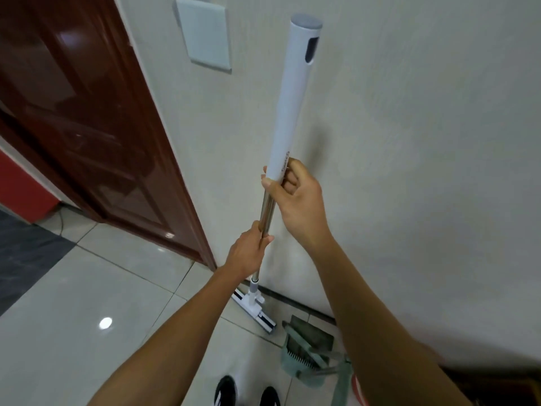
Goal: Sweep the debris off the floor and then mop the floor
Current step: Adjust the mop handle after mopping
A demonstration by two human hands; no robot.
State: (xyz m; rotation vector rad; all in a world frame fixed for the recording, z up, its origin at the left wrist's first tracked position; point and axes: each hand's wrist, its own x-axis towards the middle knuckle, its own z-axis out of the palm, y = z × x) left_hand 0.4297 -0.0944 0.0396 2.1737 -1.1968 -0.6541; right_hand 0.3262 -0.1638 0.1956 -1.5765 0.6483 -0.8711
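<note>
With the right hand closed on the white plastic mop handle and the left hand closed on its steel shaft, lower the flat white mop head flush onto the glossy tiled floor before pushing

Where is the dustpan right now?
In the head view the green dustpan sits on the floor at lower right, against the wall, just right of the mop head.

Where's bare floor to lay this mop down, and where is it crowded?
Bare tiles lie left of the mop head, between the brown door and the dark mat. Crowded on the right: the green dustpan sits beside the mop head at the wall base.
</note>
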